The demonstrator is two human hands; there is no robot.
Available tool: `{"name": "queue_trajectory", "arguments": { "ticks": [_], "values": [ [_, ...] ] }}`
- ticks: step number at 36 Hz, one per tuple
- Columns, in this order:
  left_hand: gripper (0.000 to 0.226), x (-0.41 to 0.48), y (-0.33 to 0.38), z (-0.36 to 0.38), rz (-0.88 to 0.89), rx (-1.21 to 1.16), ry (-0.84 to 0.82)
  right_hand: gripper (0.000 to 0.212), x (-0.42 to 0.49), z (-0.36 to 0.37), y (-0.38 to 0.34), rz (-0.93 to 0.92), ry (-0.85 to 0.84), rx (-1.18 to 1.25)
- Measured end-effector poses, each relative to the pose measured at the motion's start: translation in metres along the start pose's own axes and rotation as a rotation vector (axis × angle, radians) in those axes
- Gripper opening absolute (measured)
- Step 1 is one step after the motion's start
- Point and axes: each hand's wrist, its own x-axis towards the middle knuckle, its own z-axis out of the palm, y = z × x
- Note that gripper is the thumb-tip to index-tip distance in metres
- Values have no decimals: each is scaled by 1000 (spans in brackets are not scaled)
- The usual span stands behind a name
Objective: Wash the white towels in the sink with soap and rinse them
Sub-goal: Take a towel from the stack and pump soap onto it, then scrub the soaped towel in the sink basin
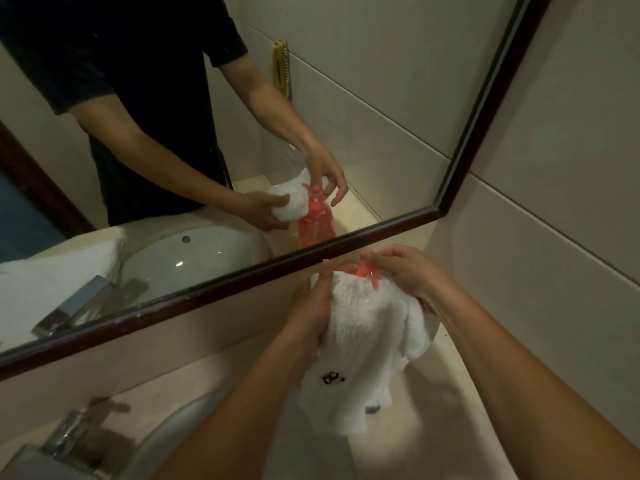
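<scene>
**Soaping step: towel held at pump bottle**

Left hand (pixel 311 306) is gripping a bunched white towel (pixel 367 344), fingers curled round the fabric, holding it up centre-right of the frame, just under the mirror frame (pixel 221 299). Towel is hanging down from that hand, above the table (pixel 194 372) to the right of the sink (pixel 173 434), not in the basin.

Right hand (pixel 405 271) is sitting on top of the red pump head of the soap bottle (pixel 363 271), fingers bent over it. Bottle itself is mostly hidden behind the towel; the reflection in the mirror, centre of frame, is showing a pink bottle standing on the table with the towel held against its spout. Cannot tell whether the pump is being pressed or whether soap is coming out.

Tap (pixel 65 441) is sitting lower left; no water visibly running. Reflection is also showing another white towel lying at the left of the basin, mid-left of the frame.

Judgement: this is the soap-dosing step, early in the task. No lather visible yet, rinsing not begun.

Next move likely calls for pushing the pump down with the spout kept over the fabric, then carrying the towel left over the basin for scrubbing. Risk: the bottle tipping under an off-centre push, or soap missing the towel.
</scene>
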Motion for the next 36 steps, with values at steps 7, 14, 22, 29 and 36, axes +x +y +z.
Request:
{"name": "queue_trajectory", "arguments": {
  "ticks": [7,14,22,29,36],
  "values": [
    [53,-7,-10,-11,-2,-33,34,71,-21,-6,38,236,-55,293],
    [61,-20,-20,-29,66,22,19,47,-58,-7,59,282,-301,373],
    [47,-56,-9,-75,229,107,134,42,-84,19,45,120,-274,384],
    [63,-96,18,-129,345,71,281,19,-93,56,-28,-232,29,-328],
    [54,-120,26,-169,375,-2,453,34,-105,159,-62,-211,37,51]
  ]
}}
